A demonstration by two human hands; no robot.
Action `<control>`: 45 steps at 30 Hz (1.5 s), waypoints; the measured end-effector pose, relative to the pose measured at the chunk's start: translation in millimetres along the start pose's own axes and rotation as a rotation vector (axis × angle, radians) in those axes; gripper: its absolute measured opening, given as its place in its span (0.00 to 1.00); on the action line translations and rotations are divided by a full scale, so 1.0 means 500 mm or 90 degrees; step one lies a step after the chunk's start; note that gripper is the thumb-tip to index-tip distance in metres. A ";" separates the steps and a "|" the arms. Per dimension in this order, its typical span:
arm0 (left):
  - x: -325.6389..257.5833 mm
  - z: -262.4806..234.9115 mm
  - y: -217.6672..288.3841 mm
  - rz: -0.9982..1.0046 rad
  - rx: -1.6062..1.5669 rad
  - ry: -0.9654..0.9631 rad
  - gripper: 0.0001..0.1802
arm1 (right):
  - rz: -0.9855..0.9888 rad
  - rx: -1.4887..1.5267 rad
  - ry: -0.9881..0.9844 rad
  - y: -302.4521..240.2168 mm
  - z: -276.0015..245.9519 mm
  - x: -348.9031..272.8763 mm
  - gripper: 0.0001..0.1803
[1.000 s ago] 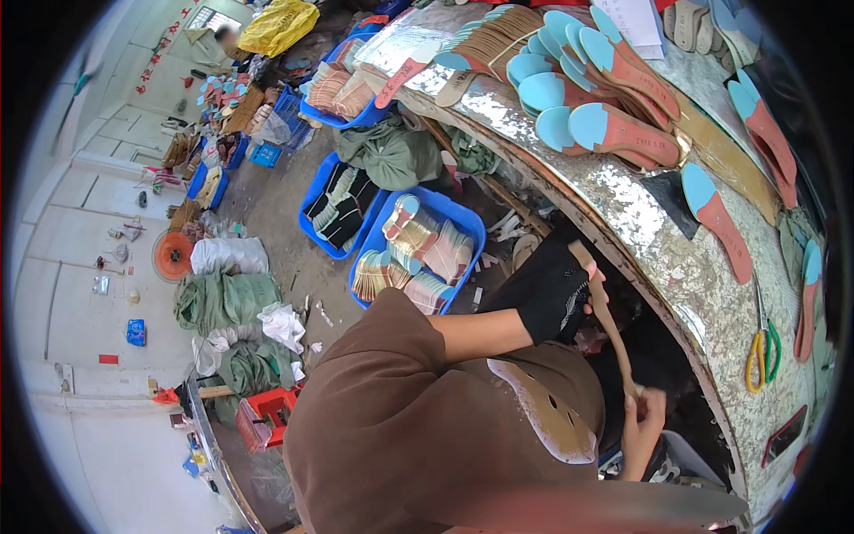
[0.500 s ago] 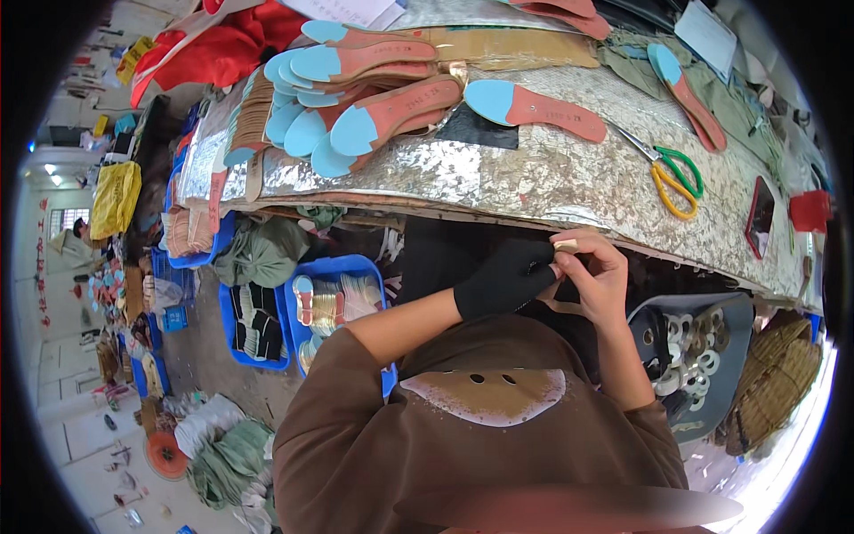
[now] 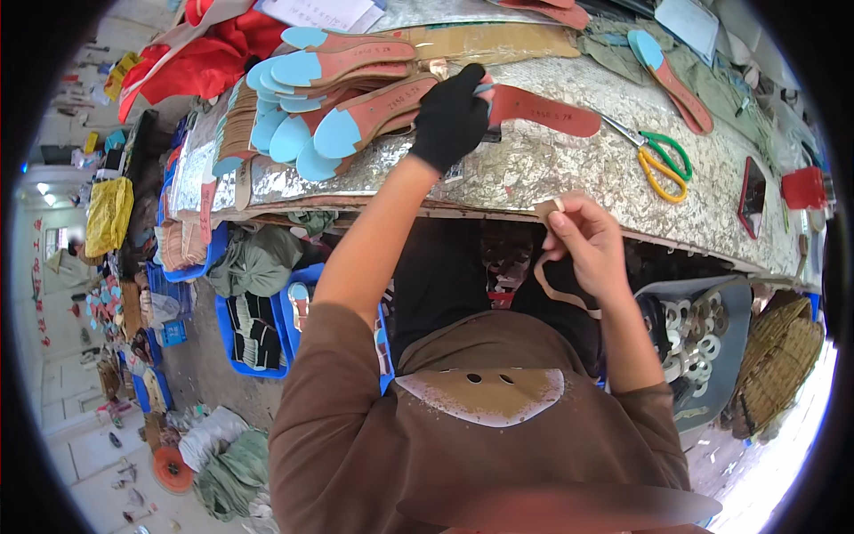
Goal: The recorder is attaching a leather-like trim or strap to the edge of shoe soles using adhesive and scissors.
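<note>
My left hand (image 3: 454, 117), in a black fingerless glove, reaches over the worktable and grips the covered end of a red-brown insole (image 3: 551, 114). That insole's blue part is mostly hidden under the glove. Just off the table's front edge, my right hand (image 3: 585, 238) is bare and pinches one end of a thin beige strip (image 3: 559, 287). The strip's tail hangs down past my wrist in a loose curve. Left of the gloved hand lies a heap of insoles (image 3: 365, 116) with light-blue ends.
Scissors (image 3: 654, 160) with green and yellow handles lie right of the insole, and a phone (image 3: 754, 198) farther right. A grey bin (image 3: 721, 374) of tape rolls stands below at right. Blue baskets (image 3: 258, 343) stand below at left. One more insole (image 3: 672, 84) lies on green cloth.
My left hand has left my right hand and moved up to the insole on the table, taking hold of it. My right hand has dropped slightly, and the beige strip now shows hanging.
</note>
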State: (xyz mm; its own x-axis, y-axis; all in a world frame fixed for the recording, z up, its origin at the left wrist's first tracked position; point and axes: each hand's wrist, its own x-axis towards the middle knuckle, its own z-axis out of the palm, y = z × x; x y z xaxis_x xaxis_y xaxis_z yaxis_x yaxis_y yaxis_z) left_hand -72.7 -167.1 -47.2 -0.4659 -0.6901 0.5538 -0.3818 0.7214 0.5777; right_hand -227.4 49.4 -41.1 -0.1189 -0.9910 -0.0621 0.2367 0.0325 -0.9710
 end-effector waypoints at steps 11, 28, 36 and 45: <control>-0.114 -0.033 0.107 -0.048 -0.103 -0.058 0.16 | -0.120 -0.276 -0.120 -0.095 0.002 0.198 0.09; -0.111 -0.026 0.101 0.005 -0.145 0.020 0.20 | -0.038 -0.444 -0.124 -0.090 -0.005 0.216 0.12; -0.119 -0.011 0.085 0.044 -0.031 0.018 0.07 | -0.297 -0.586 -0.136 -0.105 0.010 0.199 0.08; -0.124 -0.020 0.097 0.020 -0.044 0.015 0.05 | -0.025 -0.540 -0.179 -0.110 -0.057 0.201 0.12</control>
State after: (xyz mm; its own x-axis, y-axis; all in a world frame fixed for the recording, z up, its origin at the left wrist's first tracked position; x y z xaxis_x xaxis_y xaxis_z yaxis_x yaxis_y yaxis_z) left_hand -54.2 -89.8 -47.6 -0.4574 -0.6692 0.5856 -0.3116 0.7374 0.5993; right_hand -279.9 -48.4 -0.6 0.1547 -0.9852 -0.0739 -0.5680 -0.0275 -0.8226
